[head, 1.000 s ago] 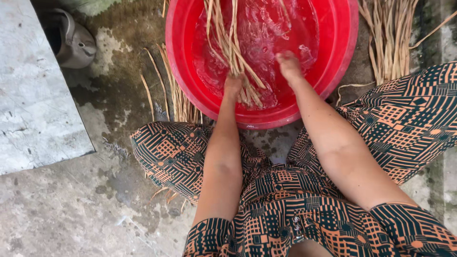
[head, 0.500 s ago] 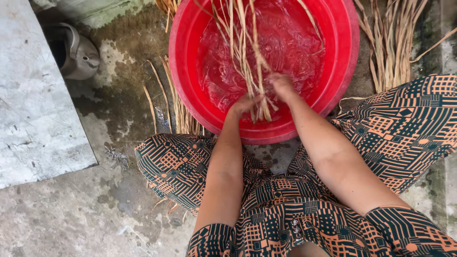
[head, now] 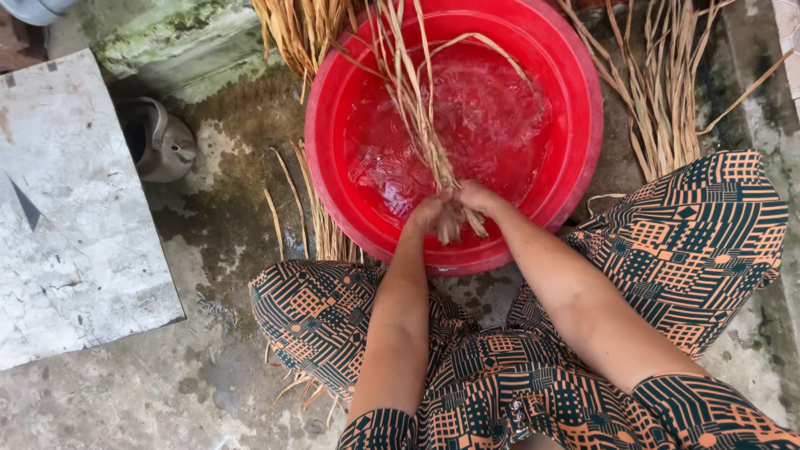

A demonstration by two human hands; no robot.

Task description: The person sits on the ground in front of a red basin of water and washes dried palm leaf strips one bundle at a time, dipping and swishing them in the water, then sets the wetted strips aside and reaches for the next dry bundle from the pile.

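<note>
Single view, head-mounted, looking almost straight down past the person's forearms and knees onto a wet concrete floor (head: 208, 250). Close range: the red basin (head: 575, 167) fills the upper centre, its far rim cut by the top edge. No second view.

Left hand (head: 427, 212) and right hand (head: 477, 198) clenched together

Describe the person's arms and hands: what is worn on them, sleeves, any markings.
Both arms are bare from hands to above the elbows. The left hand and right hand wear no gloves, rings or bands that show. Short sleeves in a dark fabric with orange and pale geometric print begin at the upper arms.
</note>
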